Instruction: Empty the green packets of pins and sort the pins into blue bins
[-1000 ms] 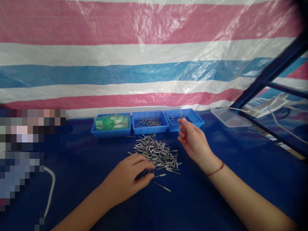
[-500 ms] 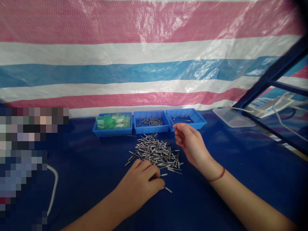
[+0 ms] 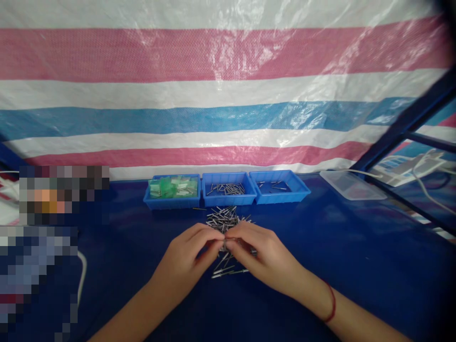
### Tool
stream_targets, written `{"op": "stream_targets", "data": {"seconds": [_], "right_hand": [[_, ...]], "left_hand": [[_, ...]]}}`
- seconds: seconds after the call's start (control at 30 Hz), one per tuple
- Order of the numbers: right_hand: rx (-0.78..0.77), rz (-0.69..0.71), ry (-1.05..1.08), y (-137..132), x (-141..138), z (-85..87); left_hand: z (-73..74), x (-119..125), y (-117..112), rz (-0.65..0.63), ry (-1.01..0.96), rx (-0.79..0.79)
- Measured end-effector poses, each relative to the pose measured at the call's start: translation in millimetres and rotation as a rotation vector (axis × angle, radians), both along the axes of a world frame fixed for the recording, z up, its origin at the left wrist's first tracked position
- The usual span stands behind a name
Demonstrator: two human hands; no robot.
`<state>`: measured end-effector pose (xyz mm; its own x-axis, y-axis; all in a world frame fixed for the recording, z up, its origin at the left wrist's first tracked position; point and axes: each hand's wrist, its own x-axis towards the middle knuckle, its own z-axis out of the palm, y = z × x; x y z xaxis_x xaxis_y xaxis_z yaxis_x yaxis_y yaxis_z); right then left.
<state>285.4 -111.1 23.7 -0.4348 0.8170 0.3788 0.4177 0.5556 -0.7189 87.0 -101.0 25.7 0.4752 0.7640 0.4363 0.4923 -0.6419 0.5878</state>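
My left hand (image 3: 194, 249) and my right hand (image 3: 261, 249) meet fingertip to fingertip over a pile of silvery pop rivets (image 3: 223, 217). Both are closed in a pinch, and a thin bit of a rivet shows between the fingers; most of it is hidden. Several loose rivets (image 3: 223, 274) lie just below the hands on the dark blue table surface (image 3: 228, 313). Behind the pile, the middle blue tray (image 3: 230, 198) holds many rivets, and the right blue tray (image 3: 281, 195) only a few.
A left blue tray (image 3: 173, 204) contains green and clear plastic packets (image 3: 174, 186). To the right lie a clear plastic lid (image 3: 351, 185) and a white cable (image 3: 431, 190). Striped sheeting (image 3: 221, 118) hangs behind; a dark frame (image 3: 402, 123) stands at right. Blurred blocks cover the left side.
My right hand has come down and left from beside the right tray to meet my left hand. My left hand has lifted slightly from the pile's near edge. The view has tilted up a little.
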Motion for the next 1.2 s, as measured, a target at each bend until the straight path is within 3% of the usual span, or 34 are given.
{"op": "stream_targets", "data": {"seconds": [0.17,0.4,0.93,1.2], "right_hand": [[-0.058,0.032,0.021,0.9,-2.4,-3.8],[-0.105,0.032,0.082,-0.9,-5.1,-4.5],[-0.056,-0.072,0.098,2.9,-4.8,-9.9],[0.02,-0.099,0.095,-0.6,-2.3,-4.1]], "left_hand": [[-6.7,2.7,-1.6,0.11,-0.136,-0.201],[-6.0,3.4,-1.0,0.086,-0.245,-0.371],[-9.3,1.3,3.4,0.025,-0.251,-0.284],[-8.8,1.5,5.9,0.044,-0.201,-0.33]]}}
